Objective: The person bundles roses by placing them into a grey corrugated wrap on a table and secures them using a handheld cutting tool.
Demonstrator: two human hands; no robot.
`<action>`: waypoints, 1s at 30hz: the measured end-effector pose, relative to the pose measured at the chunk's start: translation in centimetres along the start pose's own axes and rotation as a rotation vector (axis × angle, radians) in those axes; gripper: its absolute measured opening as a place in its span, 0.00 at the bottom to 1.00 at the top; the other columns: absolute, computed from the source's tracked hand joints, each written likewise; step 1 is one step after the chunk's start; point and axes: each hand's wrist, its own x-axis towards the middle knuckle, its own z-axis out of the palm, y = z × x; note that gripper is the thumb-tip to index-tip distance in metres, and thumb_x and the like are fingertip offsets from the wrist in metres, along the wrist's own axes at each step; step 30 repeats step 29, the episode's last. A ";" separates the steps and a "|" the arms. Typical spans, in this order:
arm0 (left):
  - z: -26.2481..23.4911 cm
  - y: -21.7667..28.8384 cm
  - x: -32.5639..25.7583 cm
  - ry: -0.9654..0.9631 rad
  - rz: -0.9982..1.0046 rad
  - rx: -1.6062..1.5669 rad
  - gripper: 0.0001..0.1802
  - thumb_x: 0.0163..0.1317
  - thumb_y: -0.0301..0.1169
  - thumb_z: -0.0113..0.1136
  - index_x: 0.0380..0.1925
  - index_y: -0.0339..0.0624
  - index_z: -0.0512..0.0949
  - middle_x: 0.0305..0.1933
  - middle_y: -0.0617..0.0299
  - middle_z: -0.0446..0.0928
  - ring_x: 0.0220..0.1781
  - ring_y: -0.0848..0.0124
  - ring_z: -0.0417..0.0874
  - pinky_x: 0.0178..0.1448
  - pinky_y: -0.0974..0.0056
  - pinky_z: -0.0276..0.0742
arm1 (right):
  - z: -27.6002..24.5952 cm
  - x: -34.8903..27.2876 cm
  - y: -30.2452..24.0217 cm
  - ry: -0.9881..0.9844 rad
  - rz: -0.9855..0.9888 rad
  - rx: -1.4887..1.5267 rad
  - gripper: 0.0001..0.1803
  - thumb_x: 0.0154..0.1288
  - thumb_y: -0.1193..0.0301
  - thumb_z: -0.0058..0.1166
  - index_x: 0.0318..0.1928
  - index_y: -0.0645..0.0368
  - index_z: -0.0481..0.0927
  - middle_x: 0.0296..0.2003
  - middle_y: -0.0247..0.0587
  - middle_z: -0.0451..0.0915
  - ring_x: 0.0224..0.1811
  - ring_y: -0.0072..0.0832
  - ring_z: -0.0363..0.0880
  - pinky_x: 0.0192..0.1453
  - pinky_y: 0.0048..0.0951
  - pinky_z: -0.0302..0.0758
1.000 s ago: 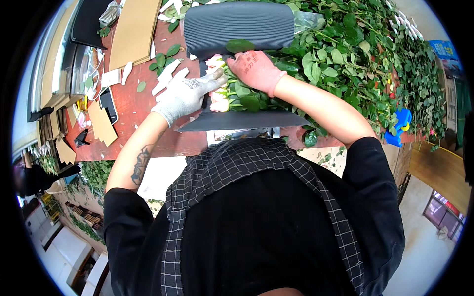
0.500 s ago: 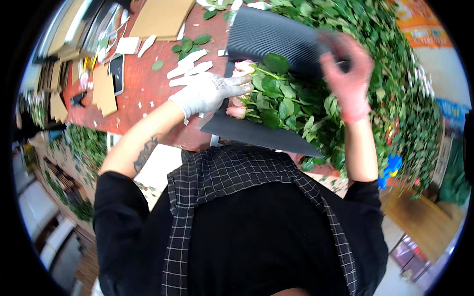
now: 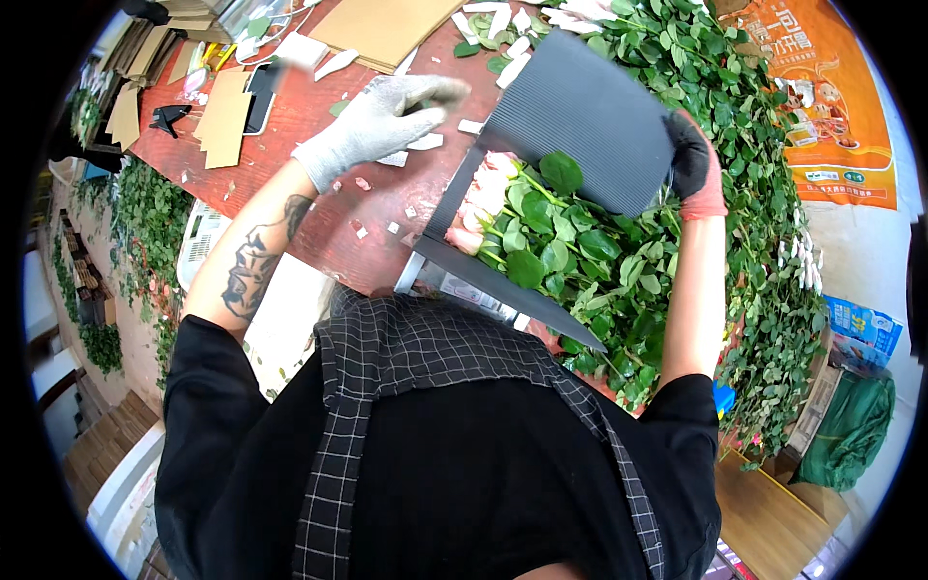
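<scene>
A black corrugated sheet (image 3: 575, 121) stands with its far panel raised and its near flap (image 3: 512, 290) spread toward me. Between them lie pink roses (image 3: 480, 201), heads to the left, their leafy stems (image 3: 580, 251) running right. My right hand (image 3: 700, 169), in a red glove with black palm, grips the raised panel at its right edge; the fingertips are partly hidden. My left hand (image 3: 372, 124), in a pale grey glove, hovers over the table left of the sheet, thumb and slightly blurred fingers apart, holding nothing. White paper pieces (image 3: 425, 142) lie beneath it.
Piled leafy stems (image 3: 744, 222) cover the right of the red table (image 3: 280, 227). Cardboard sheets (image 3: 382, 29) lie at the back. To the left are a phone (image 3: 261, 99), a black clip (image 3: 169, 119) and cardboard pieces (image 3: 224, 121). An orange printed sheet (image 3: 836, 116) is far right.
My left hand has come off the rose heads and moved up and left. My right hand has closed on the sheet's edge, and the far panel stands more raised. The view has shifted.
</scene>
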 end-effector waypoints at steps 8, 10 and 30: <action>2.7 2.9 1.4 0.202 0.229 0.178 0.58 0.40 0.44 0.70 0.69 0.37 0.49 0.71 0.42 0.52 0.73 0.55 0.54 0.74 0.57 0.53 | 5.3 -10.0 -9.5 -0.207 -0.312 -0.422 0.24 0.66 0.71 0.50 0.59 0.68 0.67 0.55 0.51 0.73 0.54 0.35 0.75 0.58 0.32 0.71; 3.7 5.2 0.2 -0.014 0.097 0.068 0.50 0.45 0.44 0.72 0.67 0.44 0.57 0.69 0.53 0.59 0.68 0.59 0.63 0.66 0.56 0.65 | 3.6 -12.4 -11.0 -1.012 -0.149 -0.738 0.26 0.65 0.60 0.51 0.55 0.69 0.71 0.52 0.53 0.75 0.52 0.35 0.77 0.56 0.33 0.72; 1.9 5.7 -3.4 -0.905 -0.073 0.383 0.23 0.49 0.26 0.52 0.49 0.43 0.77 0.39 0.46 0.80 0.43 0.58 0.82 0.49 0.58 0.75 | 11.8 -10.9 16.9 -0.795 -0.530 -2.032 0.25 0.69 0.57 0.42 0.60 0.57 0.68 0.58 0.50 0.68 0.63 0.43 0.64 0.69 0.45 0.57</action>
